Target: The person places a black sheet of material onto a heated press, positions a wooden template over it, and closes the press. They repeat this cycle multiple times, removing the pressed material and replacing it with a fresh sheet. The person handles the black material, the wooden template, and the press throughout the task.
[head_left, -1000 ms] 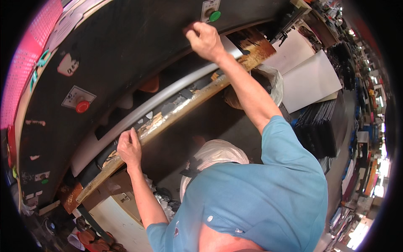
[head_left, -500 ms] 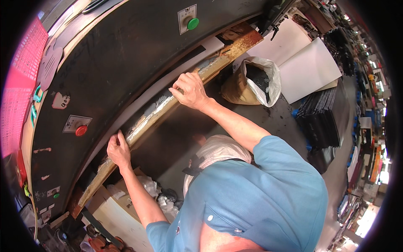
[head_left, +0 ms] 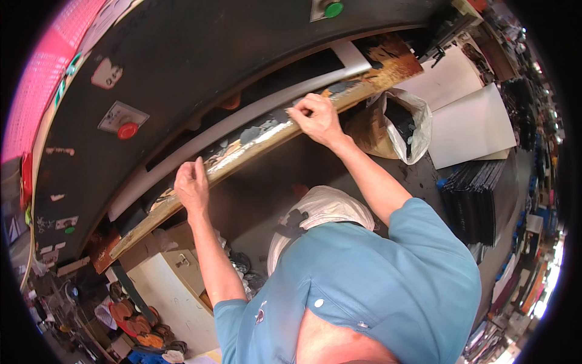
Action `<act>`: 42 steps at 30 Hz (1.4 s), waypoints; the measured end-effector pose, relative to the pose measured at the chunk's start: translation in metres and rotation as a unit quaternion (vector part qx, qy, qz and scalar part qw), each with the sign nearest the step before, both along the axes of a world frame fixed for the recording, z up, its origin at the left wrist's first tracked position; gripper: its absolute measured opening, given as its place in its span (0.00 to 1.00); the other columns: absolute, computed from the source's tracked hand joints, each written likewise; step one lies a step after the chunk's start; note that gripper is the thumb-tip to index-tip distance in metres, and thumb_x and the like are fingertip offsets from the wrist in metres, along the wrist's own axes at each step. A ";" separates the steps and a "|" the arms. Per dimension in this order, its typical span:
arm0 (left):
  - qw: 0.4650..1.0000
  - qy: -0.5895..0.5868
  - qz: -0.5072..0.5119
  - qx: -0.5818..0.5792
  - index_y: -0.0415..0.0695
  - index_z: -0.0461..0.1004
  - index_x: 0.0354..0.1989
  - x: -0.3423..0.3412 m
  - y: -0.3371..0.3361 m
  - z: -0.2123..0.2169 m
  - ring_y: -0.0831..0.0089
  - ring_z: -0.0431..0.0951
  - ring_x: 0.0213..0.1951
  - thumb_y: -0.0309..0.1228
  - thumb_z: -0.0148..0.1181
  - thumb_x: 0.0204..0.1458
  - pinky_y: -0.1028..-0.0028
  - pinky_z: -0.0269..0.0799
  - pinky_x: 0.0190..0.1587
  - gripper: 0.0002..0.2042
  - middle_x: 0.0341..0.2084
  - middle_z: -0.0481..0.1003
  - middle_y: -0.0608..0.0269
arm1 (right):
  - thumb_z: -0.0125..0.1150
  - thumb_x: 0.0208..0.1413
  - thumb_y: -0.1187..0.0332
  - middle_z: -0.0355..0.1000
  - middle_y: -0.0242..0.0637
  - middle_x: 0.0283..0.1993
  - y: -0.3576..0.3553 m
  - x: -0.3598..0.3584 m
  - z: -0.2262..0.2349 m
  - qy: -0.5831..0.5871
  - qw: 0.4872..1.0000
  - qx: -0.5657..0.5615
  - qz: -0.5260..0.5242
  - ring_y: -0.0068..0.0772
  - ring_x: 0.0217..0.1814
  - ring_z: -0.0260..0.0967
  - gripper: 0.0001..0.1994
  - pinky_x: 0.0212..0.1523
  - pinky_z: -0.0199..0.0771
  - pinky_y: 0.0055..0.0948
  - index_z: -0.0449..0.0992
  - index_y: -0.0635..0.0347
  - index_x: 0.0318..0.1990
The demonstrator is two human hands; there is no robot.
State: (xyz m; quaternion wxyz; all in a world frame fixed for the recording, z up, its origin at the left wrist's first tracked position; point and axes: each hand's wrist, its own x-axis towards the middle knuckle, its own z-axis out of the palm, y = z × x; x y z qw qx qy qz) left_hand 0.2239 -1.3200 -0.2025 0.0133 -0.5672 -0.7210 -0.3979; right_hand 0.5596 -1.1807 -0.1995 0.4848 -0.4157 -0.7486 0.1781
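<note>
A long wooden board (head_left: 163,211) with a worn, shiny front edge runs across the opening of a dark machine (head_left: 200,67). My left hand (head_left: 193,187) is at the board's front edge toward the left, fingers bent and thumb side up. Farther right along that edge, my right hand (head_left: 317,120) is closed, its fingers curled together. Whatever either hand pinches is too small or hidden to name. Dark torn scraps (head_left: 257,131) lie on the board between the hands. Behind them a pale grey frame (head_left: 236,117) lies in the opening.
On the machine's face are a red button (head_left: 128,130) and a green button (head_left: 333,9). An open sack (head_left: 418,124) of dark scraps stands at the right, near white sheets (head_left: 470,124) and a black stack (head_left: 476,209). A pale cabinet (head_left: 163,297) stands lower left.
The view has shifted, showing more of the opening and the grey frame. Both hands remain at the board's edge, fingers still bent. Dark scraps between them show more clearly.
</note>
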 end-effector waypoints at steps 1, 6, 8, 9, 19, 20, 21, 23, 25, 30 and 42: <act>1.000 0.005 -0.004 0.004 0.38 0.76 0.29 0.003 -0.007 -0.005 0.52 0.77 0.29 0.31 0.68 0.64 0.58 0.72 0.35 0.13 0.25 0.76 0.50 | 0.75 0.58 0.69 0.75 0.34 0.27 -0.008 -0.001 0.000 0.015 0.996 -0.083 -0.017 0.24 0.29 0.73 0.09 0.32 0.71 0.29 0.82 0.64 0.30; 0.999 0.043 -0.032 -0.001 0.40 0.75 0.28 0.021 -0.059 -0.021 0.51 0.78 0.30 0.28 0.69 0.61 0.57 0.73 0.34 0.11 0.26 0.76 0.52 | 0.75 0.59 0.68 0.77 0.37 0.37 -0.040 -0.026 0.013 0.053 0.995 -0.082 0.008 0.30 0.38 0.74 0.10 0.42 0.75 0.29 0.83 0.66 0.38; 0.997 -0.003 -0.031 -0.066 0.40 0.78 0.30 0.027 -0.079 -0.010 0.49 0.79 0.31 0.30 0.69 0.62 0.56 0.74 0.36 0.09 0.26 0.78 0.51 | 0.77 0.56 0.65 0.78 0.47 0.55 -0.041 -0.053 0.019 0.011 0.997 -0.040 0.063 0.46 0.58 0.77 0.22 0.61 0.76 0.38 0.81 0.66 0.54; 0.993 -0.028 -0.032 -0.107 0.40 0.79 0.31 0.031 -0.088 -0.002 0.49 0.79 0.32 0.31 0.69 0.62 0.55 0.74 0.37 0.09 0.27 0.78 0.51 | 0.79 0.52 0.56 0.71 0.57 0.67 -0.040 -0.068 0.020 -0.030 0.995 -0.066 0.064 0.55 0.68 0.71 0.35 0.71 0.70 0.44 0.76 0.67 0.64; 0.987 0.026 -0.159 0.000 0.37 0.76 0.59 0.044 -0.061 0.005 0.43 0.75 0.64 0.25 0.67 0.60 0.50 0.71 0.66 0.19 0.59 0.77 0.44 | 0.75 0.38 0.54 0.56 0.72 0.74 -0.087 -0.129 0.011 -0.222 0.968 -0.069 0.095 0.72 0.70 0.60 0.45 0.70 0.67 0.55 0.75 0.64 0.68; 0.984 0.075 -0.162 -0.022 0.36 0.75 0.62 0.044 -0.062 -0.002 0.42 0.71 0.68 0.25 0.67 0.59 0.48 0.67 0.71 0.22 0.64 0.74 0.44 | 0.76 0.37 0.54 0.56 0.71 0.74 -0.091 -0.124 0.013 -0.204 0.968 -0.099 0.112 0.71 0.71 0.60 0.45 0.72 0.66 0.54 0.75 0.64 0.68; 0.983 0.065 -0.170 -0.032 0.35 0.75 0.62 0.045 -0.067 -0.006 0.42 0.70 0.70 0.25 0.68 0.59 0.46 0.66 0.72 0.22 0.65 0.73 0.44 | 0.77 0.37 0.54 0.56 0.69 0.75 -0.096 -0.116 0.018 -0.180 0.969 -0.121 0.120 0.69 0.73 0.59 0.46 0.73 0.66 0.52 0.75 0.64 0.68; 0.982 0.045 -0.182 -0.027 0.34 0.75 0.62 0.051 -0.080 -0.010 0.43 0.68 0.72 0.26 0.68 0.58 0.44 0.62 0.74 0.23 0.68 0.71 0.44 | 0.79 0.36 0.55 0.57 0.66 0.77 -0.101 -0.095 0.028 -0.145 0.962 -0.176 0.147 0.66 0.76 0.59 0.47 0.75 0.65 0.50 0.75 0.64 0.69; 0.981 0.048 -0.181 -0.057 0.34 0.74 0.62 0.061 -0.087 -0.007 0.43 0.68 0.71 0.27 0.69 0.58 0.45 0.63 0.73 0.23 0.67 0.72 0.43 | 0.81 0.41 0.60 0.60 0.53 0.79 -0.093 -0.065 0.040 0.026 0.933 -0.304 0.191 0.46 0.78 0.63 0.45 0.79 0.61 0.40 0.74 0.62 0.71; 0.969 -0.107 -0.220 0.019 0.32 0.73 0.65 0.090 -0.074 0.019 0.44 0.73 0.68 0.29 0.72 0.58 0.49 0.67 0.70 0.27 0.63 0.75 0.40 | 0.75 0.41 0.65 0.70 0.49 0.70 -0.082 -0.036 0.040 0.176 0.868 -0.396 0.244 0.39 0.72 0.68 0.49 0.77 0.61 0.36 0.65 0.72 0.75; 0.905 -0.403 -0.067 -0.122 0.28 0.79 0.59 0.076 -0.069 0.010 0.76 0.80 0.43 0.33 0.66 0.68 0.72 0.78 0.50 0.19 0.40 0.84 0.60 | 0.70 0.45 0.59 0.74 0.44 0.65 -0.075 -0.033 0.036 0.295 0.824 -0.425 0.231 0.32 0.64 0.72 0.45 0.68 0.68 0.28 0.68 0.72 0.74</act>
